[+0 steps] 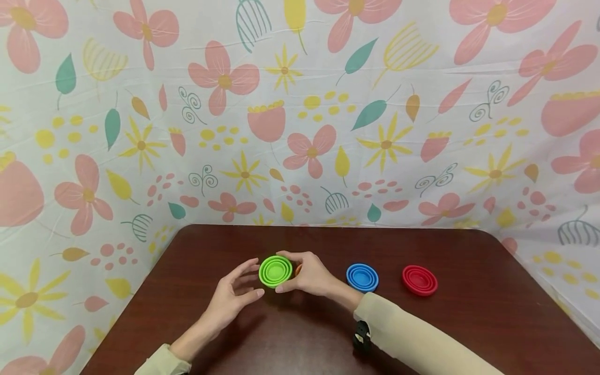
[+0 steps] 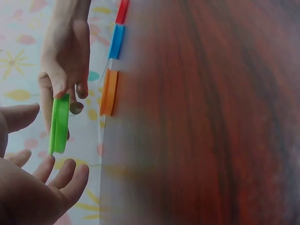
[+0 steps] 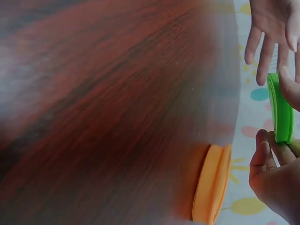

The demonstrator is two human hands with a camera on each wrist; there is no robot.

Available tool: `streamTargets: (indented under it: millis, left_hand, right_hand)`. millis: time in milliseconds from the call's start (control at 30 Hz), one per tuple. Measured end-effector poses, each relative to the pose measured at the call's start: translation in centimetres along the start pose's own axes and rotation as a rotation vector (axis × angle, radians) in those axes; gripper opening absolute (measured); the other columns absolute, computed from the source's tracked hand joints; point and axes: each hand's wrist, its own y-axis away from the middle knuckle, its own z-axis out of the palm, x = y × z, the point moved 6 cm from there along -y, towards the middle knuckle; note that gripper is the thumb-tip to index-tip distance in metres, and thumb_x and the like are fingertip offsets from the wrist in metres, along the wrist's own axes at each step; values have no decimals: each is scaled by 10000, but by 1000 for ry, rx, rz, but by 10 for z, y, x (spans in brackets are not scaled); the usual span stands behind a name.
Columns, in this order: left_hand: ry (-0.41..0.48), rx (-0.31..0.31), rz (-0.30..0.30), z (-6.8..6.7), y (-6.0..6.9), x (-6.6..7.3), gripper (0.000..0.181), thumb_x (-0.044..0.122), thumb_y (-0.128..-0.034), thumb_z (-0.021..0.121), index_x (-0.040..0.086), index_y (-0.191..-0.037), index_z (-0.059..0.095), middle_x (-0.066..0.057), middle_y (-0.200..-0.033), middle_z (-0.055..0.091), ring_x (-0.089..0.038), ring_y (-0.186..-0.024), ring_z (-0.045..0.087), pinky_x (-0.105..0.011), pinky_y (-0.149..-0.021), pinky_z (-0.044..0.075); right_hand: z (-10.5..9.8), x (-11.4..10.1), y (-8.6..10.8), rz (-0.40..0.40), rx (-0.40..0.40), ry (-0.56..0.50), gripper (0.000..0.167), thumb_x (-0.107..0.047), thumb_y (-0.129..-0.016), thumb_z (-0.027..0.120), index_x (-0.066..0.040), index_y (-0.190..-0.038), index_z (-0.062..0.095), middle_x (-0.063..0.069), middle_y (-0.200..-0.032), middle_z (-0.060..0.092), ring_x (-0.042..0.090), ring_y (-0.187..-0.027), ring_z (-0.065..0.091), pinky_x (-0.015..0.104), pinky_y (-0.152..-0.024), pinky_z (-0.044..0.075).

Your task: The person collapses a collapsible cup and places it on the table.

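A green collapsible cup [image 1: 275, 271], folded flat into concentric rings, is held above the table by my right hand [image 1: 313, 274], thumb and fingers pinching its rim. My left hand [image 1: 229, 296] is just left of the cup, fingers spread and thumb apart, holding nothing. In the left wrist view a small gap shows between the left fingers and the green cup [image 2: 59, 124]. An orange collapsed cup [image 3: 212, 183] lies on the table below the right hand; in the head view that hand mostly hides it.
A blue collapsed cup [image 1: 362, 277] and a red one [image 1: 419, 280] lie to the right on the dark brown wooden table [image 1: 469, 323]. The right forearm passes close in front of the blue cup. A flower-printed cloth [image 1: 300, 114] hangs behind the table.
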Motion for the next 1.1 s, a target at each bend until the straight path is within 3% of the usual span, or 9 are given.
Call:
streamTargets:
  millis: [200,333,700,1100]
  left_hand:
    - [-16,26,-34,-6,0,-5,698,2,-900,813,112,-1530,533,-181,-1458,554,-386,-1291,594,-558,-1070,488]
    - [-38,51,-44,-12,-2,-7,698,1,-898,815,118,-1528,538,-192,-1462,545,-394,-1287,596,-535,-1066,497]
    - [-41,51,-83,-25,-3,-16,719,-34,-902,795,103,-1548,510,-254,-1489,494,-439,-1318,557,-284,-959,554]
    - [-60,35,-90,-32,-6,-9,723,-2,-903,800,101,-1552,500,-250,-1507,484,-454,-1348,529,-314,-948,568]
  right_hand:
    - [9,3,-11,31,-12,41,805,-265,-750,979,-115,-1463,638,-14,-1339,704,122,-1151,668,370,-938,545]
    - [13,4,-18,28,-21,49,817,-258,-752,979,-80,-1467,627,20,-1362,693,157,-1185,662,384,-966,549]
    - [28,12,-31,43,-60,130,828,-276,-725,997,-46,-1438,646,70,-1437,645,235,-1305,603,433,-1064,512]
    - [35,13,-41,39,-117,185,840,-280,-720,1001,-28,-1436,642,75,-1406,664,238,-1309,596,439,-1076,500]
